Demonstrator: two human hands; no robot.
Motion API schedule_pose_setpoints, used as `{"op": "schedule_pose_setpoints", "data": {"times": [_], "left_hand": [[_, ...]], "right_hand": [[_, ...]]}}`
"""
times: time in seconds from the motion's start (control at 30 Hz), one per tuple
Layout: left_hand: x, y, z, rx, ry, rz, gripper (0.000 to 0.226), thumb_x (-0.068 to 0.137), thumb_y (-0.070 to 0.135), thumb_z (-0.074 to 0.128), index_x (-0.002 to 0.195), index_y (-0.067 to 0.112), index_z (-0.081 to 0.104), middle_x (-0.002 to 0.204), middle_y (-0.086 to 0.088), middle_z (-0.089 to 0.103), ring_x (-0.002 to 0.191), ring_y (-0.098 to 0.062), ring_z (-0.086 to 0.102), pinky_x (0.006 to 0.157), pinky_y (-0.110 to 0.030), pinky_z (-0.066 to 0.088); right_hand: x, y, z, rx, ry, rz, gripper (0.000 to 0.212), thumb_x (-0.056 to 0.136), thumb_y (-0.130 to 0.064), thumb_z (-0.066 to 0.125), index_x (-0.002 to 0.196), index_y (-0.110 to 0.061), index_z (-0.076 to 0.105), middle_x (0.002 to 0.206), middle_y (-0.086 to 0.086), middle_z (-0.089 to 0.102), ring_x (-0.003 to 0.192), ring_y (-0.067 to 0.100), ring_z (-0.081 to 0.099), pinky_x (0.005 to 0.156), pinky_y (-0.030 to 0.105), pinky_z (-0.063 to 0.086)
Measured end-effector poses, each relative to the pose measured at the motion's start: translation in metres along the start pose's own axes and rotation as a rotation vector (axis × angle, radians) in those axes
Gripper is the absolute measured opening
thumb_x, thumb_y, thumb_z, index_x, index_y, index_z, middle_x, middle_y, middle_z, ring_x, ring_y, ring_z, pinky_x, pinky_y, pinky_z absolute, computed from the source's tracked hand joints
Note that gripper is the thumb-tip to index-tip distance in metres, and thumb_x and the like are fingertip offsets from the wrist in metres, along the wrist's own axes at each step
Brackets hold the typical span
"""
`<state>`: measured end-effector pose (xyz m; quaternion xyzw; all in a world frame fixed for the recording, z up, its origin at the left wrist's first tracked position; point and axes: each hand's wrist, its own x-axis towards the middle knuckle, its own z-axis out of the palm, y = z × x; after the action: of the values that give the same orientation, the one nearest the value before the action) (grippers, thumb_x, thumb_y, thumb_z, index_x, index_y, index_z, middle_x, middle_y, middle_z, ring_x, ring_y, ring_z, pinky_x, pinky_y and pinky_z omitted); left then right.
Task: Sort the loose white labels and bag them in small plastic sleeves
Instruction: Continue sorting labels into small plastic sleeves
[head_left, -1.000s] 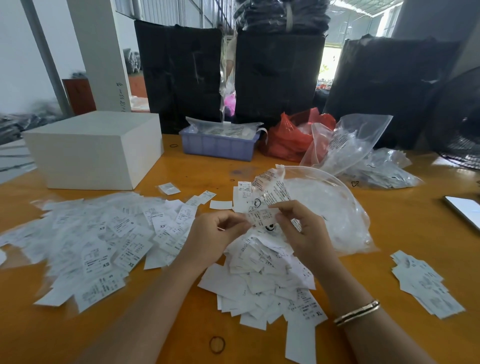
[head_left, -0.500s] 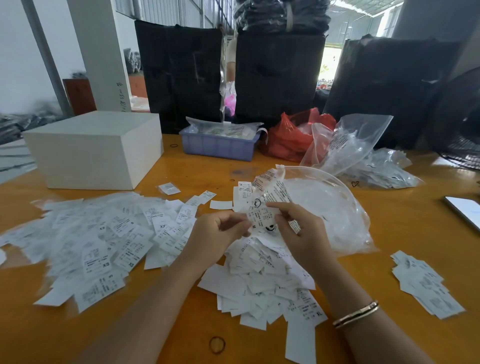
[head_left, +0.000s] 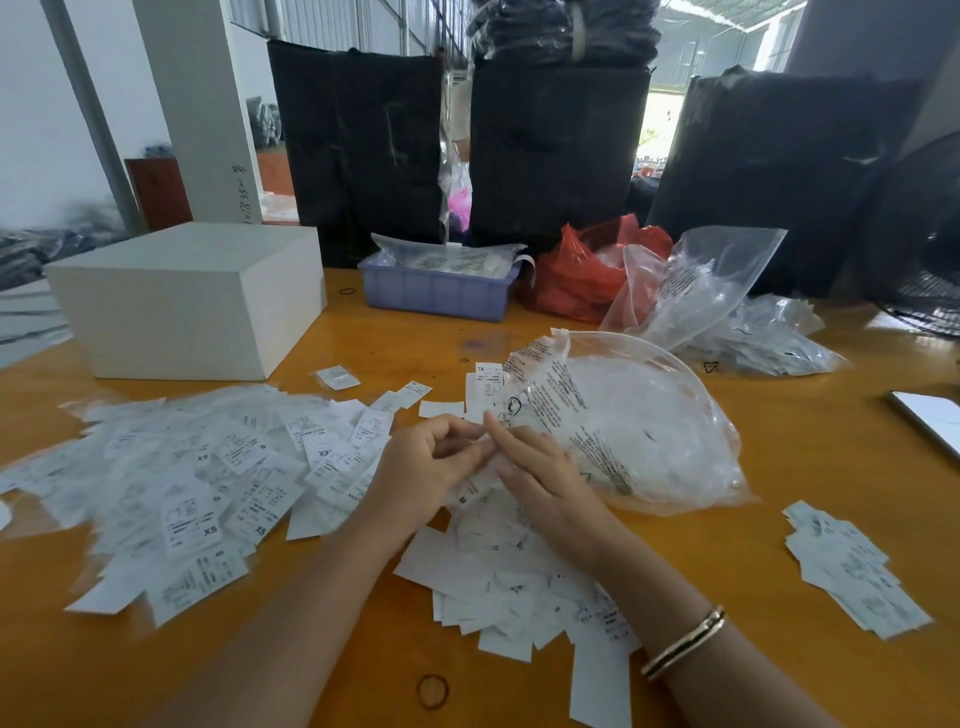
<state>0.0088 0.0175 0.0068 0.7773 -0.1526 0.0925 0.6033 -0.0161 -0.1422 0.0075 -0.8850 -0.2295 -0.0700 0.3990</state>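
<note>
Both hands meet at table centre: the left hand (head_left: 426, 470) curls its fingers, seemingly pinching a blurred clear sleeve with the right hand (head_left: 540, 475). Loose labels (head_left: 498, 566) lie beneath; a bigger pile (head_left: 192, 483) spreads at nine o'clock.

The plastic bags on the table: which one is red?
The red bag stands at the back, between the purple tray and the upright clear bag. All the other bags are clear.
</note>
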Motion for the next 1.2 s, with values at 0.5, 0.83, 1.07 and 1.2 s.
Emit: {"op": "schedule_pose_setpoints", "data": {"times": [0.5,0.83,1.07,1.2], "left_hand": [[0.006,-0.014,-0.036,0.812,0.275,-0.131,0.021,0.090,0.025,0.062,0.112,0.023,0.063,0.108,0.001,0.069,0.083,-0.011,0.059,0.059,-0.019,0.044],[0.007,-0.022,-0.002,1.032,-0.170,0.299,0.053,0.094,0.015,0.051,0.140,0.038,0.039,0.148,0.018,0.035,0.138,-0.010,0.024,0.110,-0.036,0.018],[0.012,-0.026,-0.006,0.965,-0.094,0.334,0.024,0.094,0.033,0.055,0.115,0.036,0.066,0.111,0.017,0.068,0.105,-0.006,0.054,0.090,-0.027,0.031],[0.009,-0.018,-0.005,0.746,0.097,0.342,0.013,0.090,0.025,0.063,0.097,0.021,0.073,0.090,0.007,0.072,0.078,-0.011,0.060,0.075,-0.035,0.050]], "right_hand": [[0.009,0.066,-0.044,-0.560,0.371,0.529,0.042,0.095,-0.021,0.040,0.137,-0.021,0.046,0.143,0.000,0.044,0.135,0.020,0.032,0.112,0.039,0.014],[0.012,0.064,-0.039,-0.664,0.272,0.542,0.040,0.094,-0.016,0.033,0.129,-0.022,0.053,0.127,0.000,0.055,0.124,0.021,0.041,0.109,0.039,0.015],[0.011,0.060,-0.037,-0.654,0.450,0.440,0.038,0.094,-0.020,0.045,0.132,-0.026,0.052,0.135,-0.004,0.050,0.129,0.017,0.036,0.110,0.037,0.012],[0.009,0.043,-0.030,-0.574,0.613,0.139,0.031,0.089,-0.015,0.055,0.117,-0.025,0.063,0.118,-0.007,0.059,0.112,0.014,0.047,0.095,0.031,0.018]]}}
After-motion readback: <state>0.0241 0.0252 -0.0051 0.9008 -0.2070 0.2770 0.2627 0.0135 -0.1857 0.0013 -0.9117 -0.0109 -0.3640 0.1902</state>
